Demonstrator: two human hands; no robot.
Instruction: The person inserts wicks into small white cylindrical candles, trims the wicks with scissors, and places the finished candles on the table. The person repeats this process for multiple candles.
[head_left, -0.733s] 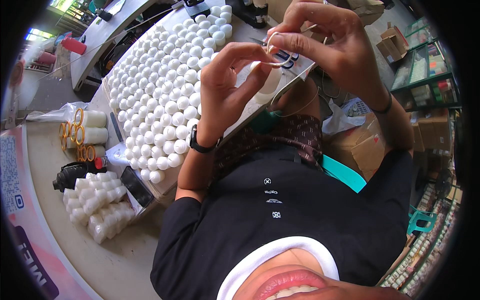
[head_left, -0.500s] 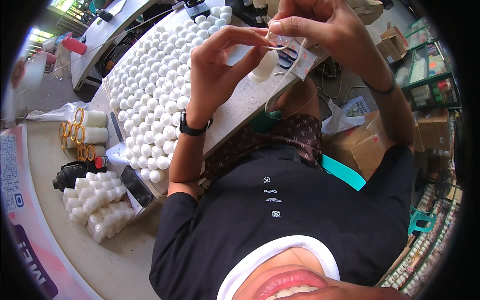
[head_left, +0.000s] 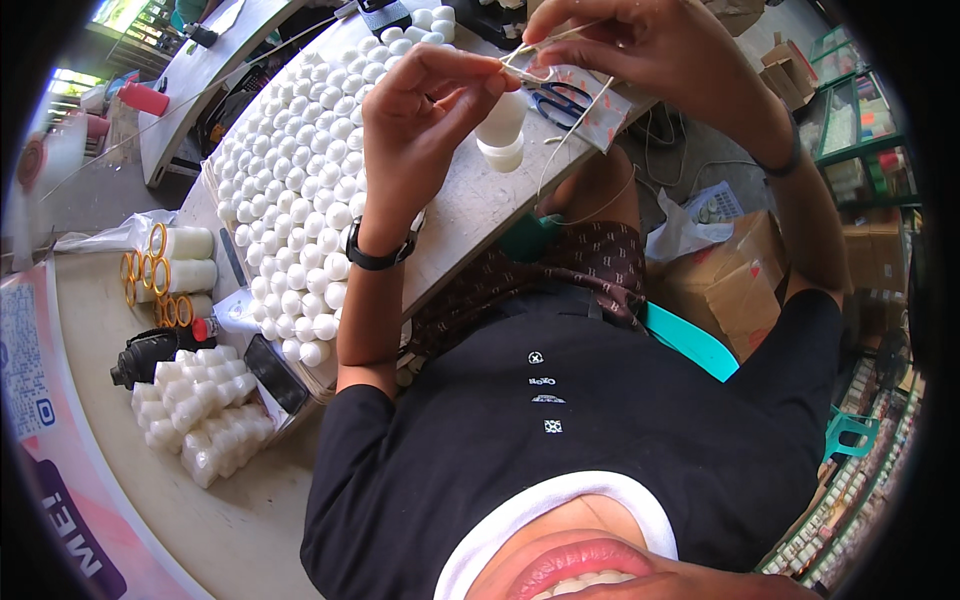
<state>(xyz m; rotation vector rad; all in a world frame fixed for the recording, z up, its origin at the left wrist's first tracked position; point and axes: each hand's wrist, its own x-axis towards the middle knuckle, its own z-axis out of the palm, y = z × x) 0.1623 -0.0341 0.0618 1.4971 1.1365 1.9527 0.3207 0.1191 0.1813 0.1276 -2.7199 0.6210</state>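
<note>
A thin white cord (head_left: 596, 101) stretches between my two hands above the table, with a small loop in it near the fingertips. My left hand (head_left: 425, 115) pinches one part of the cord between thumb and index finger. In my right hand (head_left: 645, 62) the fingers are closed on another part, and a length hangs down from there toward my lap. Just below my left fingertips stands a white translucent cup-shaped piece (head_left: 500, 135) on the tabletop. Dark blue-handled scissors (head_left: 562, 104) lie beside it on a clear printed plastic sheet (head_left: 605, 122).
Rows of white rounded pieces (head_left: 300, 170) cover the table's left part. Farther left are white rolls with yellow rings (head_left: 188, 272), plastic-wrapped white pieces (head_left: 205, 415) and a dark phone-like slab (head_left: 275, 373). Cardboard boxes (head_left: 735, 285) and shelves (head_left: 865, 130) stand right.
Both hands have shifted slightly left, still pinching the cord. The loop has changed shape and my right fingers have spread somewhat. More of the white cup-shaped piece and the scissors now shows.
</note>
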